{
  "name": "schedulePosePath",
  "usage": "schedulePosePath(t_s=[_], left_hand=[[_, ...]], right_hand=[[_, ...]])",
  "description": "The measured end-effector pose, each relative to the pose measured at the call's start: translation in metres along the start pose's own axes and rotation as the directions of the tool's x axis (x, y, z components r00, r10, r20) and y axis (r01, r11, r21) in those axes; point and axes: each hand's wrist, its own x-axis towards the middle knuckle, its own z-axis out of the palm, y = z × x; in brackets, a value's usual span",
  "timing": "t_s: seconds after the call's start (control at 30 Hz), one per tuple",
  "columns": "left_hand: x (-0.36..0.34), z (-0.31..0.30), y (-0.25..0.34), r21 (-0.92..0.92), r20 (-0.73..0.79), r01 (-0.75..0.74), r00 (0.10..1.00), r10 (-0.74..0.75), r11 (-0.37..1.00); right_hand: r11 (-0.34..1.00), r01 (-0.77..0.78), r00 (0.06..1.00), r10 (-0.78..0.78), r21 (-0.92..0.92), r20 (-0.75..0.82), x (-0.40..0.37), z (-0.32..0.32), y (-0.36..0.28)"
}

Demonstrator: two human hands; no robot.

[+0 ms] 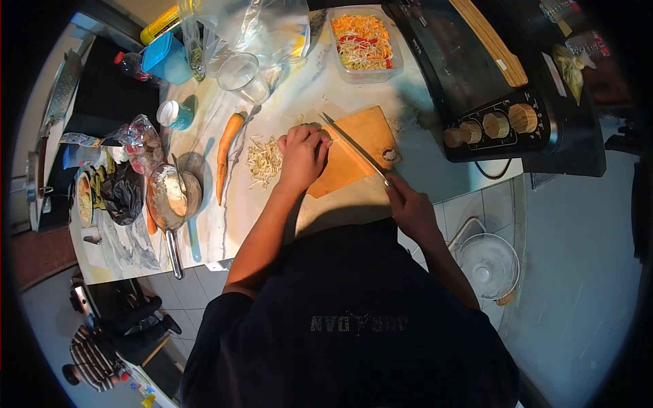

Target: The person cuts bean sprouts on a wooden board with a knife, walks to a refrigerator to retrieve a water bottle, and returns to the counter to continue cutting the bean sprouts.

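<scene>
My right hand (411, 209) grips the handle of a kitchen knife (356, 149), whose long blade slants across the wooden cutting board (371, 127) toward its far left corner. At the board's left edge, my left hand (305, 156) is closed with its fingers curled, close to the blade. A small pale piece shows by its fingertips; what lies under the fingers is hidden. Left of that hand is a loose pile of bean sprouts (262, 163) on the marble-patterned table. An orange carrot (228, 153) lies further left.
A plastic container (367, 47) of shredded vegetables and sprouts stands at the back. On the right is a black oven (503, 88) with wooden knobs. A sieve (173, 194), a lidded jar (175, 115), a clear cup (246, 80) and plastic bags (255, 27) crowd the left and back.
</scene>
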Motion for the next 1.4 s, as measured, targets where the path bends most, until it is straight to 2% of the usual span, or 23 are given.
schedulePosePath(t_s=[0.07,0.3,0.43,0.5,0.53,0.57,0.73,0.8,0.83,0.9,0.97,1.03,1.13,1.27,1.3,1.33,1.4], left_hand=[[0.0,-0.001,0.0,0.004,-0.002,-0.007,1.0,0.007,1.0],[0.001,-0.006,-0.004,-0.005,0.008,0.025,1.0,-0.025,1.0],[0.019,-0.011,-0.005,-0.064,0.03,0.085,0.996,-0.083,0.994],[0.039,-0.009,-0.009,-0.204,-0.03,0.074,0.996,-0.082,0.976],[0.051,-0.007,-0.008,-0.209,-0.024,0.067,0.997,-0.073,0.976],[0.065,-0.006,-0.007,-0.197,-0.073,0.047,0.995,-0.062,0.979],[0.136,0.002,0.009,-0.132,-0.242,-0.041,0.97,0.008,0.99],[0.157,0.012,0.004,-0.094,-0.242,-0.064,0.969,0.04,0.994],[0.161,0.015,0.002,-0.052,-0.244,-0.079,0.968,0.064,0.996],[0.16,0.018,0.0,-0.058,-0.255,-0.039,0.967,0.023,0.998],[0.156,0.01,-0.001,-0.058,-0.274,-0.002,0.962,-0.015,0.998],[0.135,-0.014,0.001,-0.174,-0.133,0.079,0.986,-0.103,0.982],[0.104,-0.039,-0.015,-0.221,-0.092,0.092,0.989,-0.114,0.971],[0.058,-0.067,-0.045,-0.241,-0.028,0.246,0.965,-0.26,0.939],[0.048,-0.076,-0.047,-0.209,0.014,0.33,0.942,-0.335,0.921],[0.037,-0.082,-0.056,-0.208,0.006,0.339,0.938,-0.346,0.917],[0.018,-0.093,-0.07,-0.058,-0.002,0.307,0.951,-0.308,0.95]], right_hand=[[0.999,-0.047,0.998,0.046,0.027,0.036,-0.007,-0.005,0.003],[1.0,-0.017,1.0,0.017,-0.005,-0.02,-0.003,0.002,-0.01],[0.999,-0.041,0.987,0.036,-0.032,-0.154,-0.018,-0.007,0.007],[0.998,-0.051,0.974,0.045,-0.022,-0.22,-0.024,-0.013,0.018],[0.999,-0.049,0.959,0.051,0.014,-0.278,-0.027,-0.015,0.023],[0.998,-0.046,0.94,0.06,0.05,-0.335,-0.029,-0.016,0.027],[0.99,-0.061,0.921,0.106,0.128,-0.376,-0.034,-0.017,0.042],[0.99,-0.04,0.912,0.093,0.139,-0.399,-0.033,-0.017,0.04],[0.985,-0.088,0.923,0.137,0.15,-0.36,-0.033,-0.018,0.034],[0.978,-0.134,0.931,0.18,0.16,-0.319,-0.033,-0.016,0.03],[0.984,-0.055,0.933,0.111,0.17,-0.344,-0.03,-0.013,0.03],[0.98,-0.029,0.939,0.094,0.196,-0.33,-0.025,-0.011,0.029],[0.976,0.014,0.957,0.05,0.219,-0.284,-0.02,-0.01,0.026],[0.972,0.139,0.96,-0.085,0.19,-0.268,-0.005,-0.009,0.02],[0.972,0.145,0.962,-0.095,0.186,-0.258,-0.003,-0.009,0.018],[0.973,0.143,0.967,-0.098,0.183,-0.234,-0.001,-0.009,0.016],[0.973,0.148,0.973,-0.111,0.176,-0.203,0.002,-0.009,0.011]])
